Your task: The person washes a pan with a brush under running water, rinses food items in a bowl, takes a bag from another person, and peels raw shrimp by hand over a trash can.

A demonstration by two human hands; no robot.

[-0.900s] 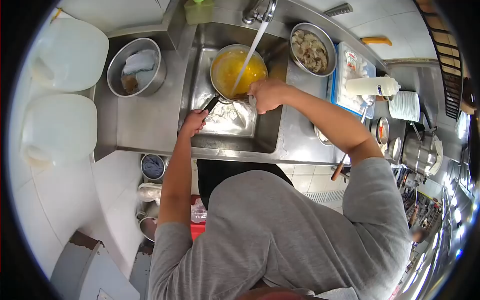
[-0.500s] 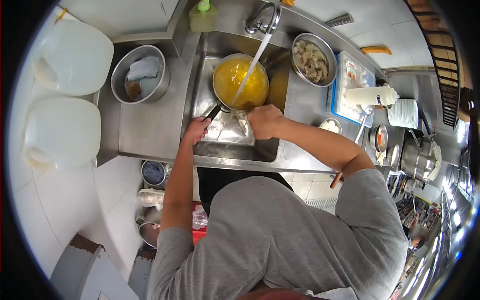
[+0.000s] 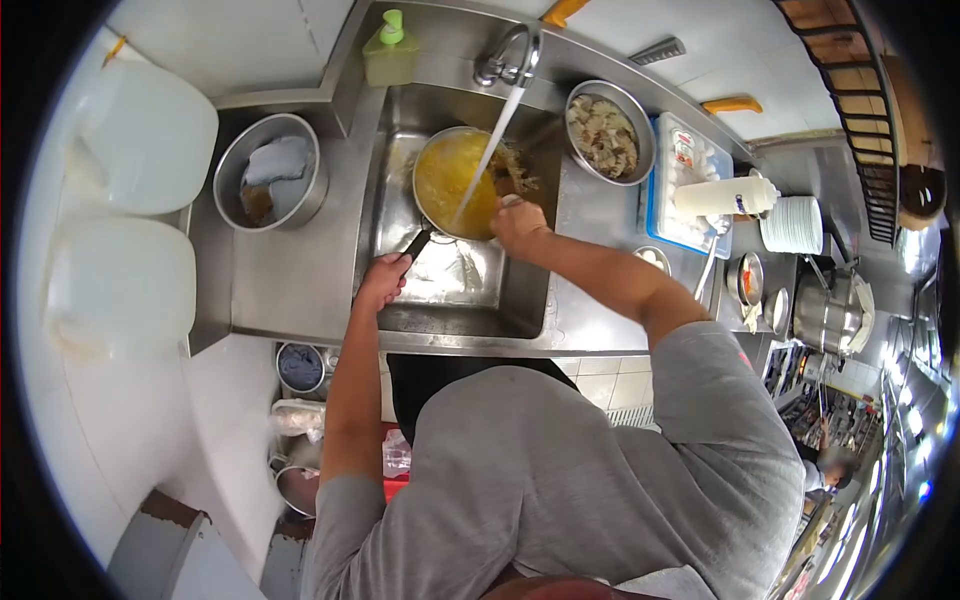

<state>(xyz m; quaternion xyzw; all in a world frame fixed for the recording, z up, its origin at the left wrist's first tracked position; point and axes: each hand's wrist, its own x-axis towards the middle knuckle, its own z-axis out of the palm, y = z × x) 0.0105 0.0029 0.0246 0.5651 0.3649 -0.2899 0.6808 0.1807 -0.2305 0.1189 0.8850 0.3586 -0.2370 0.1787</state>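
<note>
In the head view a frying pan (image 3: 440, 165) with a golden-yellow inside sits tilted in the steel sink (image 3: 400, 305), under running water. My left hand (image 3: 383, 279) is closed around its black handle. My right hand (image 3: 518, 226) grips a brown bristly scrubbing brush (image 3: 511, 172) at the pan's right rim; its bristles are partly blurred. From the chrome faucet (image 3: 515, 68) a white stream drops into the pan, where the wet surface looks frothy.
Right of the sink stand a bowl of raw pieces (image 3: 603, 135), an egg tray (image 3: 690, 170), a squeeze bottle (image 3: 726, 197) and stacked plates (image 3: 791, 224). A steel pot with cloths (image 3: 318, 185) is on the left. A soap bottle (image 3: 389, 55) stands behind.
My right hand and the brush have moved from below the pan's lower right edge up to its right rim. The pan is tilted differently, and my left hand still grips its handle.
</note>
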